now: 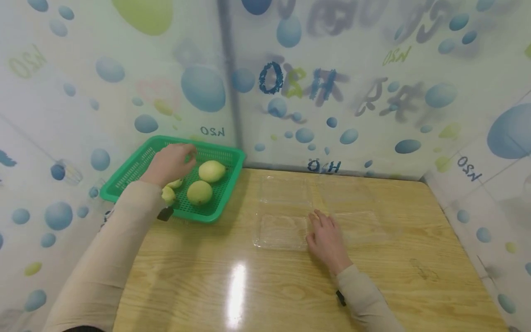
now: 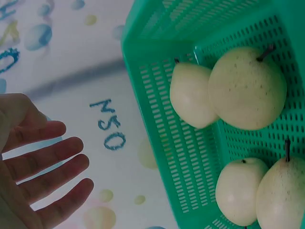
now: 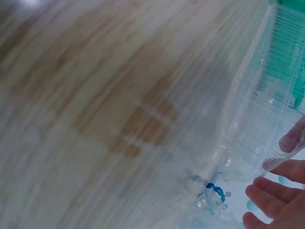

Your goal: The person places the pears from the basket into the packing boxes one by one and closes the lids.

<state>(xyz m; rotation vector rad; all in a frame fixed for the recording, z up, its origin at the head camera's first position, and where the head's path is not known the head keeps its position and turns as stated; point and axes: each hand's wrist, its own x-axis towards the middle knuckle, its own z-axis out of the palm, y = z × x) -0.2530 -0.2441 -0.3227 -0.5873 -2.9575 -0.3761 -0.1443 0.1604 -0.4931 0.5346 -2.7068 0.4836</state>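
Pears (image 1: 200, 192), 4 of them, lie in the green basket (image 1: 124, 177) at upper left of the frame, the left hand (image 1: 170, 162) hovering released above them. Lower center, the right hand (image 1: 326, 239) rests with straight fingers on the clear plastic tray (image 1: 282, 230) on the counter (image 1: 249, 286).

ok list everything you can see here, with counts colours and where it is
basket: 1, green slotted plastic, far left of the table
pears: 4, pale yellow-green, inside the basket
clear tray: 1 open clamshell, transparent, middle of the table, lid part toward the wall
table: 1, light wood grain, glossy
wall covering: white sheet with blue and green bubbles and lettering, behind and to both sides
left hand: over the basket, fingers spread, holding nothing
right hand: resting flat on the clear tray's edge
sleeves: 2, beige
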